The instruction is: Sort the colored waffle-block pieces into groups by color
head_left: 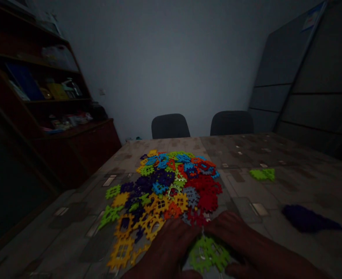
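My left hand (177,238) and my right hand (236,232) come together at the table's near side, around light green notched plastic building pieces (207,254). The fingers of both hands bend over the far edge of these pieces. My right thumb touches their lower right edge; my left thumb shows only partly at the bottom of the picture. The fingertips are dark and blurred. Just beyond my hands spreads a pile of similar notched pieces: yellow ones (123,248), dark purple ones (143,184), red ones (208,192) and blue ones (159,188).
On the right of the patterned table (246,155) lie a light green cluster (262,174) and a dark purple cluster (310,219). Two dark chairs (171,126) stand beyond the far edge. A brown shelf cabinet (72,143) is at left, a grey cabinet (313,85) at right.
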`<act>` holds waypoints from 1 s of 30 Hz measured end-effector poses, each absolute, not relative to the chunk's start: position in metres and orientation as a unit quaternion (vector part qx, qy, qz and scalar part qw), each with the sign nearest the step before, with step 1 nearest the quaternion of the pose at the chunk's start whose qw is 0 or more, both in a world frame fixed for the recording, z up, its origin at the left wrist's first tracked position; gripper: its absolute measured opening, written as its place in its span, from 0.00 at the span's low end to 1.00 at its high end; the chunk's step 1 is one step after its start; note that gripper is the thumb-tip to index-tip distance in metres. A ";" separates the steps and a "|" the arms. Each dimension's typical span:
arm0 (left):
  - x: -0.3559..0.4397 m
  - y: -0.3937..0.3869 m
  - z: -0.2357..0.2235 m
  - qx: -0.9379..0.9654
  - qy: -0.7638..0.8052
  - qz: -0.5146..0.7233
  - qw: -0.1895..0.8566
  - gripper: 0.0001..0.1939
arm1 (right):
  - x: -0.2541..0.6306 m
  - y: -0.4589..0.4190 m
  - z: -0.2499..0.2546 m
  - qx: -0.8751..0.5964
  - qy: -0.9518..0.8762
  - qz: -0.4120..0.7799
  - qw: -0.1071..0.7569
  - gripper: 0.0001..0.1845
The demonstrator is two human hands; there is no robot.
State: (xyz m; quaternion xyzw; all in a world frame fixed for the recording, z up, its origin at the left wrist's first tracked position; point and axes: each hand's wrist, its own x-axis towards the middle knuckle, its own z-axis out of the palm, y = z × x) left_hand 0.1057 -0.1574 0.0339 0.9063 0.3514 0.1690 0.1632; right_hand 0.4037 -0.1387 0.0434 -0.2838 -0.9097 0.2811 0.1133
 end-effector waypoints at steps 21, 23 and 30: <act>0.094 -0.133 0.048 0.840 0.369 0.389 0.083 0.10 | 0.355 -0.150 0.046 -0.385 -0.912 0.106 0.094 0.44; 0.094 -0.133 0.048 0.836 0.369 0.397 0.083 0.10 | 0.357 -0.147 0.059 -0.333 -0.929 0.129 0.094 0.46; 0.093 -0.131 0.046 0.837 0.374 0.390 0.090 0.09 | 0.347 -0.144 0.078 -0.288 -0.936 0.178 0.096 0.43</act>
